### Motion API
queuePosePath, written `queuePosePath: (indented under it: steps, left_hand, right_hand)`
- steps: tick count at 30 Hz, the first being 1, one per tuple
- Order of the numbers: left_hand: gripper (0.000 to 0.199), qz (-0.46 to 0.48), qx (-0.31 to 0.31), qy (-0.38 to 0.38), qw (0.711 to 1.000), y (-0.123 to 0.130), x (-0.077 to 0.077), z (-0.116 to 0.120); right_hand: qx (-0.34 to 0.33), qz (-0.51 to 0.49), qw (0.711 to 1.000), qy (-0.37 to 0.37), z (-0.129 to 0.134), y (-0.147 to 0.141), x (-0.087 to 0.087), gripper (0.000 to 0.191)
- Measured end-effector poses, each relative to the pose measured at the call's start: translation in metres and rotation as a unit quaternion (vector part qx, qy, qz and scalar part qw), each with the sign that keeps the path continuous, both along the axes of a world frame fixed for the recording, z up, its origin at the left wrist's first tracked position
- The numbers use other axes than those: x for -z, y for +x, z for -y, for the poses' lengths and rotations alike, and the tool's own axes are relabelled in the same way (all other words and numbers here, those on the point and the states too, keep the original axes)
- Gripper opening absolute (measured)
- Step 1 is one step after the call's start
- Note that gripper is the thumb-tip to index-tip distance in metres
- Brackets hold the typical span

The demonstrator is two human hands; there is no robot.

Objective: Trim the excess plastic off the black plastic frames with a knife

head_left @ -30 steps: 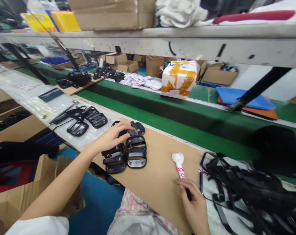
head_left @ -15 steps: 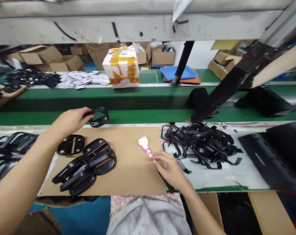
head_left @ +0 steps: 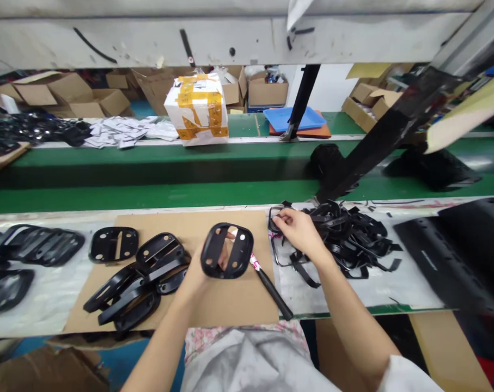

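My left hand (head_left: 198, 268) holds up a black rounded plastic plate (head_left: 211, 251) with corner holes and a central slot. Its fingers are mostly hidden behind the plate, though parts show through the slot. At the edge of a tangled pile of bent black strips (head_left: 347, 234), my right hand (head_left: 298, 231) pinches one black strip (head_left: 274, 222). Between the hands, on the cardboard sheet (head_left: 181, 220), lies a tool with a black handle (head_left: 273, 291) and white wrapping; the held plate covers part of its wrapped end.
More black plates (head_left: 114, 245) lie at left on the cardboard, several stacked with raised straps. Another group of black parts (head_left: 38, 245) sits farther left. Behind the bench run a green surface (head_left: 148, 190), a taped white box (head_left: 197, 109) and a slanted black post (head_left: 373, 141).
My left hand has brought the black plate from the back left to the middle, over the cardboard. My right hand has left the tool and moved up to the strip pile.
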State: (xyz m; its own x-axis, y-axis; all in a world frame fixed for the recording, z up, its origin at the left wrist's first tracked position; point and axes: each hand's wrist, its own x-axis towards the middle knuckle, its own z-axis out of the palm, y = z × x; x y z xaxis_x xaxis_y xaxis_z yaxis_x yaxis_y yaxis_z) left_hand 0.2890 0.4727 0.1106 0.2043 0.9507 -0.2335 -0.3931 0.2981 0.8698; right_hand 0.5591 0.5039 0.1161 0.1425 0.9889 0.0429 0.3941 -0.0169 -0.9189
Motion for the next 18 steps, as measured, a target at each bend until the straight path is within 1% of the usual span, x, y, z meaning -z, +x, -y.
queuePosePath:
  steps: [2,5,7,9,10,11,12,13,14,15,16,18]
  left_hand:
    - [0.043,0.013,0.024,-0.004,1.0,0.011,0.012,0.009]
    - [0.045,0.055,0.009,-0.02,0.998,0.022,0.022,0.013]
    - [0.048,0.09,-0.004,-0.019,0.996,0.027,0.027,0.012]
    - [0.052,0.111,-0.023,-0.012,0.993,0.031,0.033,0.008]
    - [0.054,0.117,-0.034,-0.007,0.993,0.032,0.037,0.006]
    - [0.056,0.118,-0.045,-0.002,0.992,0.033,0.04,0.004]
    - [0.056,0.116,-0.055,0.001,0.992,0.035,0.043,0.002]
    - [0.055,0.107,-0.068,0.0,0.992,0.036,0.046,0.0]
    - [0.053,0.093,-0.087,-0.006,0.992,0.037,0.048,-0.001]
    - [0.05,0.075,-0.114,-0.015,0.991,0.038,0.051,-0.001]
    - [0.047,0.056,-0.142,-0.028,0.988,0.039,0.053,-0.001]
    - [0.042,0.029,-0.18,-0.055,0.982,0.039,0.054,0.0]
  right_hand:
    - [-0.012,-0.087,0.996,-0.014,0.0,0.005,-0.003,0.034]
    - [-0.005,-0.207,0.978,-0.019,0.007,0.006,-0.005,0.045]
    - [0.006,-0.265,0.964,-0.014,0.018,-0.003,-0.005,0.046]
    - [0.018,-0.299,0.954,0.01,0.034,-0.017,-0.004,0.039]
    - [0.017,-0.285,0.958,0.032,0.043,-0.026,-0.004,0.032]
    - [0.007,-0.246,0.967,0.064,0.053,-0.035,-0.004,0.026]
    - [-0.019,-0.178,0.979,0.101,0.062,-0.044,-0.003,0.02]
    - [-0.057,-0.1,0.983,0.14,0.071,-0.052,-0.002,0.018]
    - [-0.1,-0.022,0.98,0.173,0.078,-0.059,0.001,0.021]
    - [-0.143,0.04,0.97,0.194,0.084,-0.065,0.005,0.024]
    - [-0.177,0.085,0.959,0.204,0.087,-0.07,0.009,0.027]
    - [-0.213,0.139,0.947,0.197,0.091,-0.077,0.018,0.03]
